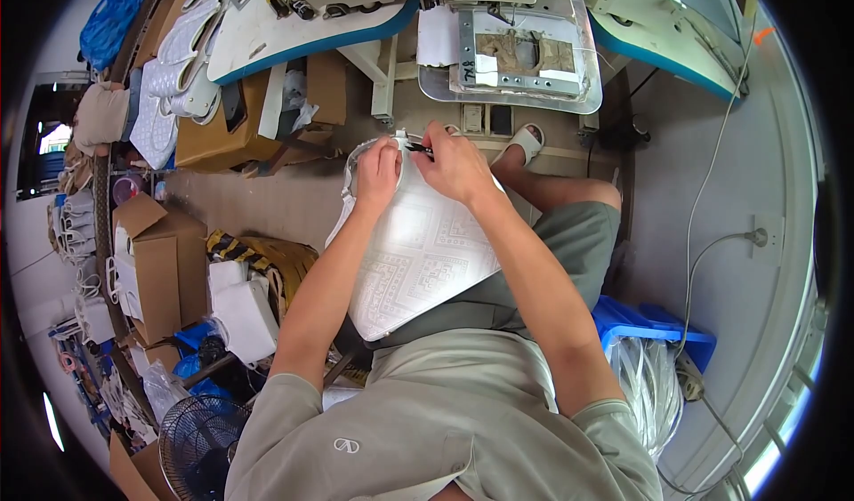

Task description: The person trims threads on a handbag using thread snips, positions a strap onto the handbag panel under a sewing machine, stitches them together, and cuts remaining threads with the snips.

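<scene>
A white bag (427, 256) with an embossed geometric pattern lies slanted across my lap, its top end towards the sewing machine. My left hand (380, 174) is closed on the bag's top edge, near a strap end. A small black pointed tool (418, 148), which looks like thread snips, sticks out of my right hand (455, 168). Its tip points left at the strap end, close to my left fingers. The right hand's fingers are wrapped round the tool, hiding most of it. Whether the tip touches the bag I cannot tell.
Ahead stands a sewing machine with a clamp plate (518, 61) between teal-edged table wings (307, 43). White bag pieces (191, 56) are stacked at upper left. Cardboard boxes (169, 274) and a fan (203, 443) stand on the left. A blue bin (654, 323) is at my right.
</scene>
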A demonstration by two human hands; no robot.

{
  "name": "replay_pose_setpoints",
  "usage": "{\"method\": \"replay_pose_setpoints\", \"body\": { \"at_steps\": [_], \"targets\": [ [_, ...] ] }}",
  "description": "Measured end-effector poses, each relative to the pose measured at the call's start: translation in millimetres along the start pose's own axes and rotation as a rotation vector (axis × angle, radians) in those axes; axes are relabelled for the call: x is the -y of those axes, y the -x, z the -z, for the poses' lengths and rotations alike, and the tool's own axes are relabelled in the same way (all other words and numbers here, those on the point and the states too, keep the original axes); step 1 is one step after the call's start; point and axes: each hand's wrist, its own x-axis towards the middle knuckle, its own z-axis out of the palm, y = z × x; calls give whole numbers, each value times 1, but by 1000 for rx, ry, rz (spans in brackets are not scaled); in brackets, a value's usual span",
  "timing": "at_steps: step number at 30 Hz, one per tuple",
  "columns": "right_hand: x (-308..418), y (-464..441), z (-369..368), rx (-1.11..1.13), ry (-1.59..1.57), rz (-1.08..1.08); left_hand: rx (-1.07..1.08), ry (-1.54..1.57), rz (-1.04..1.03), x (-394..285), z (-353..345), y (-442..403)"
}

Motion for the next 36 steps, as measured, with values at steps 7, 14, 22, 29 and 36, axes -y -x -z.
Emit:
{"method": "replay_pose_setpoints", "body": {
  "at_steps": [7, 14, 22, 29, 36],
  "targets": [
    [-8, -1, -16, -62, 39, 75, -93, -20, 17, -3, -4, 3],
    [-9, -2, -8, -4, -29, 62, -103, 366, 363, -9, -1, 1],
    [-6, -6, -9, -11, 32, 122, -113, 280, 197, 2, -5, -1],
    [11, -11, -6, 22, 117, 113, -150, -117, -78, 8, -1, 0],
    [-20, -8, -24, -29, -36, 46, -334, 668, 274, -10, -2, -11]
  ]
}}
